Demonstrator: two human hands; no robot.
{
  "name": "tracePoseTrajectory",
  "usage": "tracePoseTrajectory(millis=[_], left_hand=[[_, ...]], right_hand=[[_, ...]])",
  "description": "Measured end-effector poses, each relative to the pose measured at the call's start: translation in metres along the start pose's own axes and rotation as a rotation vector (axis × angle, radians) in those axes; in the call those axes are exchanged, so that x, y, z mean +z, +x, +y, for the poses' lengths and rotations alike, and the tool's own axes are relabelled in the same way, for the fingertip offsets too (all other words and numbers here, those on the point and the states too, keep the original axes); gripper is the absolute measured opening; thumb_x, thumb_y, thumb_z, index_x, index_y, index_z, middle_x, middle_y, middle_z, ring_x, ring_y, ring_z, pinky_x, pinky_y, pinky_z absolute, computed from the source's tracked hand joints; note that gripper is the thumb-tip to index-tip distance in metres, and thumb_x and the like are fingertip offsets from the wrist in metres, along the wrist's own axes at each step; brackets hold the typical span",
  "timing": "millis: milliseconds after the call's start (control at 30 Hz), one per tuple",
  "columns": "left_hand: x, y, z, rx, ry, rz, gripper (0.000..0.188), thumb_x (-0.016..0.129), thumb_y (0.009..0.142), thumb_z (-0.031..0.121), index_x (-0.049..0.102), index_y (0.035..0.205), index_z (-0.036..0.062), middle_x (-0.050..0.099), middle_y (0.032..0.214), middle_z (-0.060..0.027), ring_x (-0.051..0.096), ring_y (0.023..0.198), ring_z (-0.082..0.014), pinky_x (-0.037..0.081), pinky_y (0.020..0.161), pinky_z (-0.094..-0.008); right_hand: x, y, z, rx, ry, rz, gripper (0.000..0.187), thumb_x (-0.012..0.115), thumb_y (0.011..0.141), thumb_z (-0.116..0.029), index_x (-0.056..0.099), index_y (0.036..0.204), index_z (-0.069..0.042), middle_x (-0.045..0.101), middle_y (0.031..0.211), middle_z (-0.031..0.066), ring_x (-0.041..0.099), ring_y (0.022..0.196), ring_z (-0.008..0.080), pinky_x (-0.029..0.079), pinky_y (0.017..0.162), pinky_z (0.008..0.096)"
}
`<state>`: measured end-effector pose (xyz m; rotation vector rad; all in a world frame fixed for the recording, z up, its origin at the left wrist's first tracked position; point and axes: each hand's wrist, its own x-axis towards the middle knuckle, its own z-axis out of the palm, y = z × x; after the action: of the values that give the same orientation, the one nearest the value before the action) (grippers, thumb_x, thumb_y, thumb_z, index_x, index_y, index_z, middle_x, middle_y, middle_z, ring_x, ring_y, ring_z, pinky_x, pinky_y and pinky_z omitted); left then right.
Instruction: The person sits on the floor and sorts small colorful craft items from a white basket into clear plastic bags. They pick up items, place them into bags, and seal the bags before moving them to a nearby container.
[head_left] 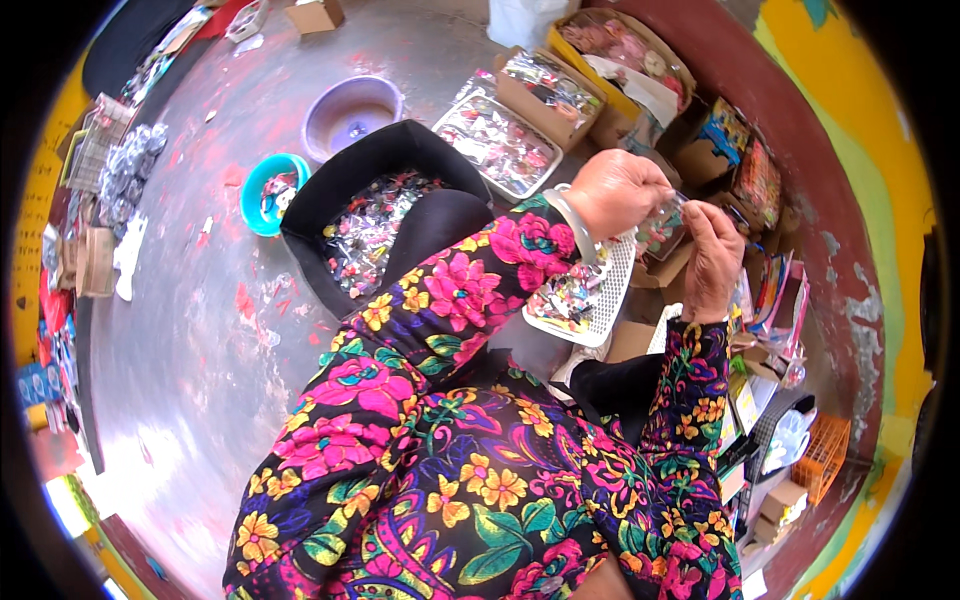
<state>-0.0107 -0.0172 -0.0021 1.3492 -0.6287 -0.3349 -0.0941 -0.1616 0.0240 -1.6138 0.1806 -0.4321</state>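
My left hand (612,192), with a pale bangle at its wrist, is closed in a pinch at the upper right. Close beside it, my right hand (712,258) is pinching too. Their fingertips meet around a small clear plastic packet (678,198), whose contents are too small to make out. Below the hands stands a white perforated basket (608,305) holding several small colourful packets. To the left, a black fabric bin (310,225) contains many small glittery, clear-wrapped pieces.
A purple basin (313,118) and a turquoise tub (254,187) stand on the grey floor. Near the wall are a clear tray of packets (497,150), cardboard boxes (545,105) and an orange crate (826,455). Grey bundles (135,165) lie at the far left.
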Motion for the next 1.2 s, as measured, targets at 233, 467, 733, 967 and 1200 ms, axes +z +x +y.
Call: tracePoseTrajectory(millis=[233, 467, 733, 967, 1200], left_hand=[[-0.095, -0.026, 0.035, 0.074, -0.293, 0.362, 0.016, 0.058, 0.081, 0.012, 0.063, 0.087, -0.002, 0.063, 0.073, -0.0062, 0.058, 0.061, -0.0101, 0.045, 0.056, -0.0202], [-0.235, -0.143, -0.02, -0.218, 0.035, 0.864, 0.024, 0.06, 0.081, 0.02, 0.06, 0.096, 0.0009, 0.064, 0.079, -0.0046, 0.059, 0.067, -0.0096, 0.044, 0.058, -0.0194], [-0.268, -0.278, -0.145, -0.658, -0.045, 1.045, 0.016, 0.054, 0.083, 0.011, 0.053, 0.095, -0.0009, 0.063, 0.078, -0.0107, 0.06, 0.064, -0.0143, 0.049, 0.053, -0.0233], [-0.243, -0.251, -0.187, -0.787, -0.605, 1.092, 0.017, 0.052, 0.081, 0.007, 0.052, 0.094, -0.0036, 0.06, 0.085, -0.0174, 0.061, 0.071, -0.0237, 0.054, 0.059, -0.0304], [-0.224, -0.257, -0.224, -1.094, -0.519, 1.008, 0.016, 0.049, 0.081, 0.015, 0.056, 0.085, 0.0015, 0.062, 0.075, -0.0092, 0.059, 0.055, -0.0182, 0.051, 0.049, -0.0293]], right_hand=[[-0.029, -0.012, 0.022, 0.26, 0.005, 0.052, 0.027, 0.057, 0.085, -0.015, 0.058, 0.106, 0.002, 0.063, 0.082, 0.0053, 0.057, 0.072, 0.0088, 0.044, 0.067, 0.0193], [-0.047, -0.021, 0.04, 0.436, -0.044, 0.021, 0.024, 0.057, 0.085, -0.016, 0.059, 0.101, 0.002, 0.063, 0.078, 0.0052, 0.056, 0.066, 0.008, 0.043, 0.061, 0.0174], [-0.038, -0.02, 0.051, 0.5, -0.096, -0.081, 0.023, 0.057, 0.085, -0.016, 0.06, 0.1, 0.001, 0.063, 0.078, 0.0042, 0.056, 0.065, 0.0073, 0.043, 0.06, 0.0172], [-0.031, -0.02, 0.054, 0.525, -0.145, -0.104, 0.023, 0.057, 0.085, -0.016, 0.06, 0.099, 0.002, 0.063, 0.078, 0.0044, 0.057, 0.066, 0.0075, 0.043, 0.06, 0.0176], [-0.037, -0.024, 0.052, 0.514, -0.168, -0.082, 0.025, 0.056, 0.085, -0.017, 0.06, 0.099, 0.003, 0.062, 0.081, 0.0059, 0.057, 0.07, 0.0102, 0.047, 0.066, 0.0201]])
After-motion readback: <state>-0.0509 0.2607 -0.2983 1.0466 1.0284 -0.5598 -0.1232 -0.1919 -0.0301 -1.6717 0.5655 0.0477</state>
